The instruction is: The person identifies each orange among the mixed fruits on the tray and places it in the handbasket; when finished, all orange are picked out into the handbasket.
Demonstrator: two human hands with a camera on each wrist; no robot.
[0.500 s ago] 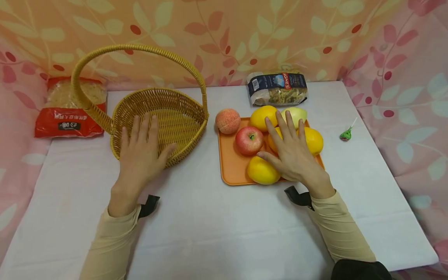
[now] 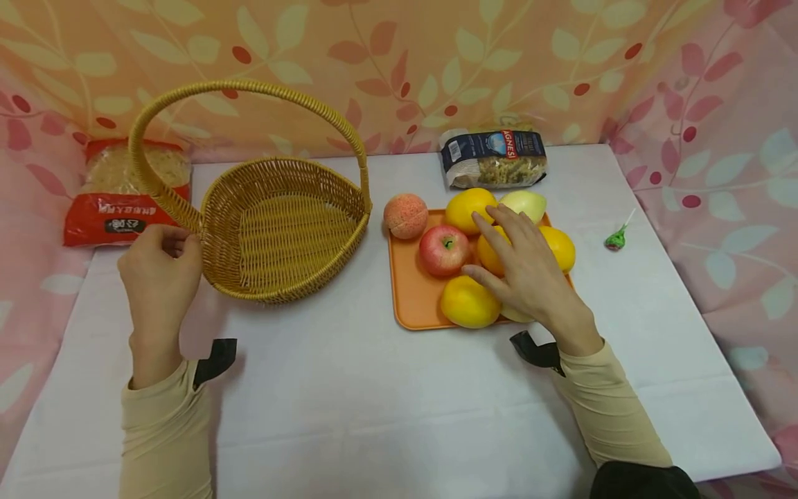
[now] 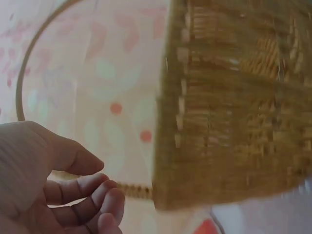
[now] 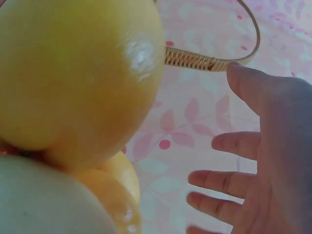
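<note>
Directly beneath the right hand (image 2: 526, 274), whose fingers are spreading open and gripping nothing, an orange (image 2: 489, 253) is lying. Meanwhile the left hand (image 2: 158, 267) is curling loosely beside the basket (image 2: 280, 222), holding nothing.

Long beige sleeves (image 2: 163, 430) both arms; black straps (image 2: 215, 360) at wrists; hands bare.
</note>
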